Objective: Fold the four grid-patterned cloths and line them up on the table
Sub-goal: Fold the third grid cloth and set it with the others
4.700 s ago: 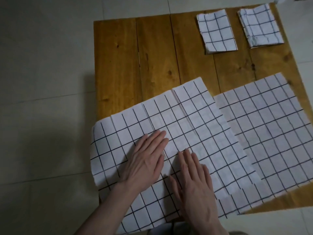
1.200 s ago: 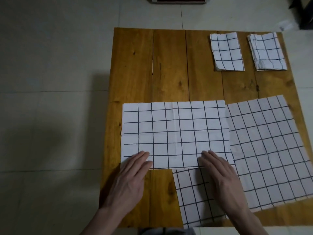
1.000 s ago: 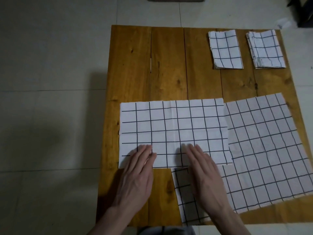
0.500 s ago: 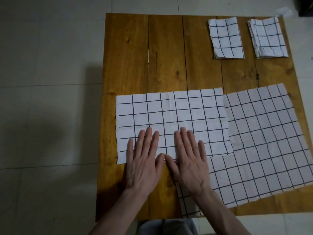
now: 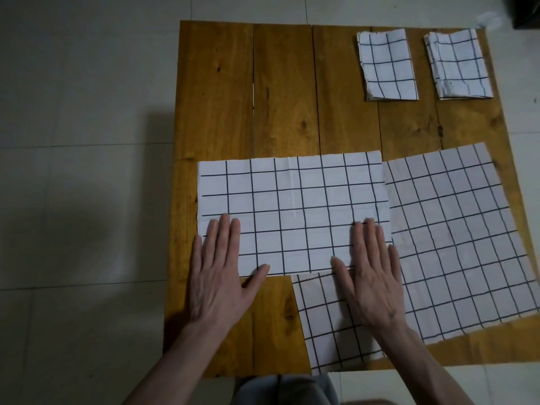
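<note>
Wooden table (image 5: 280,92) is carrying everything: we are pressing our left hand (image 5: 217,276), fingers straight, flat on the half-folded cloth (image 5: 292,211), our right hand (image 5: 369,276) likewise on its right end, overlapping the unfolded cloth (image 5: 461,241), with two folded cloths (image 5: 387,65) lying far right.

Left hand (image 5: 219,276): flat, palm down, fingers straight toward 12 o'clock, thumb spread toward 2. Right hand (image 5: 368,276): flat, palm down, fingers straight toward 12, thumb toward 10. Forearms enter from 6 o'clock.
</note>
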Action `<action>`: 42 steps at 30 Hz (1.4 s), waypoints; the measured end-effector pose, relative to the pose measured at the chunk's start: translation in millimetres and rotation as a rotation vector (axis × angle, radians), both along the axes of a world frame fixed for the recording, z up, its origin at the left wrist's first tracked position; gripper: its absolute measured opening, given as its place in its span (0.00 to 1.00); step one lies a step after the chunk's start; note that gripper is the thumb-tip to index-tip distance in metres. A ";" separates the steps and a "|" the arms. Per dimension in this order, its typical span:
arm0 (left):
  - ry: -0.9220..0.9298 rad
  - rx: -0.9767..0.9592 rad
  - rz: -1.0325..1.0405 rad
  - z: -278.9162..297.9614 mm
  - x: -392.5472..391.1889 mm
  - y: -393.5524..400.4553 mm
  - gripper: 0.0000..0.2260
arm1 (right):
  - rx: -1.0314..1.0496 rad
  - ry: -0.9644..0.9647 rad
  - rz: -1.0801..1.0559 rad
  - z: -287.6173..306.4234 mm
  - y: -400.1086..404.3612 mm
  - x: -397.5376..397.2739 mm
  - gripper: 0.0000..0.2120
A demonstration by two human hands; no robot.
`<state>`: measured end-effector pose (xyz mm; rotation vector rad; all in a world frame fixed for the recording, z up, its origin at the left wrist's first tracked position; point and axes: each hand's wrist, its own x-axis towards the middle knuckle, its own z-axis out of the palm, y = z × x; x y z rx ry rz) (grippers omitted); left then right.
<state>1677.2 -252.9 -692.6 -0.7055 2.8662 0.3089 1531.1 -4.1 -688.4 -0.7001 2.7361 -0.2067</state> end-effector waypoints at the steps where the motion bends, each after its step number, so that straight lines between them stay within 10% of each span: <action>1: 0.006 0.003 0.006 -0.2 1.3 -1.8 0.44 | 0.007 0.009 -0.017 0.0 3.7 -2.2 0.37; 22: 0.149 0.006 -0.136 15.8 -7.3 16.1 0.33 | -0.054 0.077 -0.181 18.4 -4.5 -3.5 0.37; 27: 0.099 0.026 -0.246 9.5 -20.0 45.9 0.44 | -0.141 0.068 -0.342 31.4 -15.3 -4.8 0.44; 35: 0.048 0.084 -0.288 7.0 -23.5 49.4 0.28 | 0.047 -0.008 -0.479 44.9 -19.7 -16.5 0.44; 42: -0.006 0.040 -0.319 8.0 -23.6 47.8 0.31 | -0.244 -0.207 -0.594 59.2 -19.6 -24.7 0.36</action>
